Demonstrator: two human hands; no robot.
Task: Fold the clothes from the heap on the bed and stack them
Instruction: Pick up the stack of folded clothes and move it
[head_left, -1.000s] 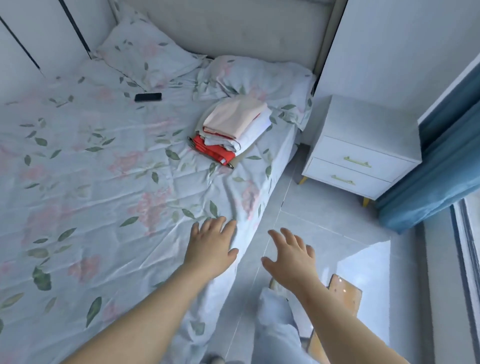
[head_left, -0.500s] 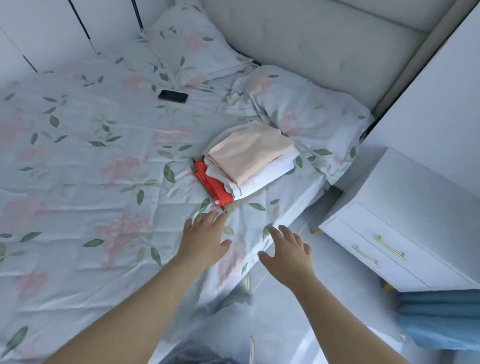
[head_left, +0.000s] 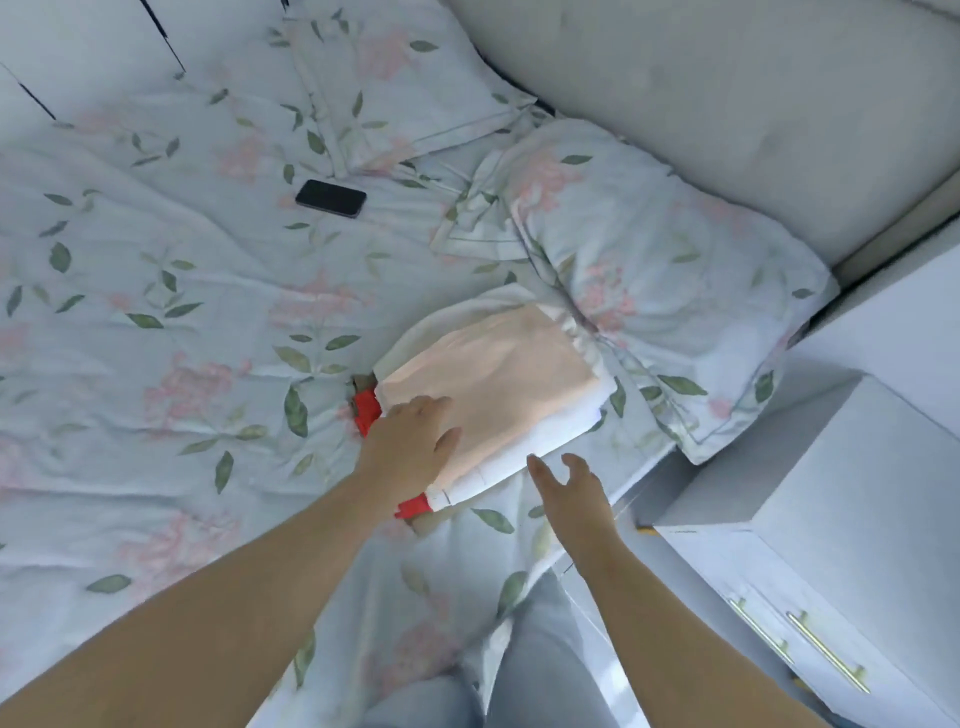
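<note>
A stack of folded clothes (head_left: 498, 384) lies on the bed (head_left: 171, 322) near its right edge, beside a pillow. A peach garment is on top, white ones sit below it, and a red one (head_left: 368, 409) shows at the bottom. My left hand (head_left: 410, 447) rests on the near left corner of the stack with its fingers spread. Just off the stack's near right edge hovers my right hand (head_left: 569, 486), fingers relaxed and holding nothing. No loose heap of clothes is in view.
A black phone (head_left: 331, 198) lies on the bed further back. Two floral pillows (head_left: 660, 270) lean by the padded headboard (head_left: 727, 114). A white bedside cabinet (head_left: 831, 530) with drawers stands right of the bed.
I have moved closer to the stack. My left hand went from the bare sheet onto the stack's near corner, and my right hand came up beside its edge.
</note>
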